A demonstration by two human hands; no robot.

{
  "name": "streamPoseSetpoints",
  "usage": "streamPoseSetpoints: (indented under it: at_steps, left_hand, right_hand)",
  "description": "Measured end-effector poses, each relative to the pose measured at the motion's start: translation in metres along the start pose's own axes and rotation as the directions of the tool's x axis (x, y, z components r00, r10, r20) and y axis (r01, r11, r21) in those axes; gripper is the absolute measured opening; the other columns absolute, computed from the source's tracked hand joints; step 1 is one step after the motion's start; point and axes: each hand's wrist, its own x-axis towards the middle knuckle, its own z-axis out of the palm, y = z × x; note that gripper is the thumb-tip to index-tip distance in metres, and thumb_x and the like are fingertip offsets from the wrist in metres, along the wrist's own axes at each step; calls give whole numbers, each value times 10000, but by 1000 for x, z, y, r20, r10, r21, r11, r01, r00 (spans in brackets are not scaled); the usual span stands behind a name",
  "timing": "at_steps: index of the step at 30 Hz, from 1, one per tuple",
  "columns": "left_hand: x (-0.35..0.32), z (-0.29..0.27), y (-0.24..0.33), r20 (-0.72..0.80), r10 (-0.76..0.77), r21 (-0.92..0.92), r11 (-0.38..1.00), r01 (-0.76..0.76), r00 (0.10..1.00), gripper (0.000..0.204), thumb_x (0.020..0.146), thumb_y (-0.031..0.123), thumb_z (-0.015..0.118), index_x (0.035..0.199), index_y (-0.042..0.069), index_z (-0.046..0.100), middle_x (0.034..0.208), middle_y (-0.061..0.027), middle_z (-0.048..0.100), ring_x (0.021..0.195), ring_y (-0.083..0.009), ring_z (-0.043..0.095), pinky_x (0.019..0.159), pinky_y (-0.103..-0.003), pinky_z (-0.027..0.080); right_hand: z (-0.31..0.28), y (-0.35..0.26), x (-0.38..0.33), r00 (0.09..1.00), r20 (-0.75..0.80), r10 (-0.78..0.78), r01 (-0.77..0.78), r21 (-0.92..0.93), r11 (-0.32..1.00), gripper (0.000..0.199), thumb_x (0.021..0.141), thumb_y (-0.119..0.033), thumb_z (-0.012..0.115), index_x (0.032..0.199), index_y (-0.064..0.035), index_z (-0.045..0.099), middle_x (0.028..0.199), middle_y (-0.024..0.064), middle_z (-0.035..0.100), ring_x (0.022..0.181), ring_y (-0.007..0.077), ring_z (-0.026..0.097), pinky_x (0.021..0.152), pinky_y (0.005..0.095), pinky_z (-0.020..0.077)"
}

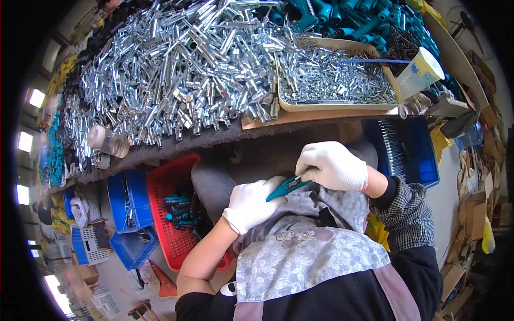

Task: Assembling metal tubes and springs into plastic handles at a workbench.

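Over my lap, my left hand (251,202) in a white knit glove is closed round a teal plastic handle (286,188). The handle lies tilted, its upper right end toward the other hand, and small metal bits show in an opening along it. My right hand (331,167), gloved in white too, is closed in a pinch right at that end. Its fingertips touch or nearly touch the handle, and whatever they pinch is hidden. A grey floral apron (316,262) covers my lap beneath both hands.
Shiny metal fittings (182,69) heap the bench ahead. A tray (332,108) of small metal parts, teal handles (364,21) and a paper cup (420,72) stand right of them. A clear jar (108,142) sits at the front edge. Red basket (174,251), blue bins (131,200) stand left.
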Motion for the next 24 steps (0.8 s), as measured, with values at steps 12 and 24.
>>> streamPoseSetpoints:
  at_steps: [12,24]
  left_hand:
    - [1,12,0,-18,2,-26,1000,-3,1000,404,813,394,730,1143,171,664,822,-85,699,736,-300,701,637,-420,557]
    - [-1,3,11,-142,119,-15,992,-123,983,413,809,366,739,1161,165,659,775,-75,667,664,-297,680,583,-411,543]
  right_hand:
    - [32,-6,-3,959,202,-198,274,-495,824,82,790,-161,659,816,-84,658,797,86,601,785,270,627,682,396,513]
    - [11,32,15,801,572,178,-281,96,955,445,812,-416,749,973,-2,722,810,181,697,753,310,681,685,381,534]
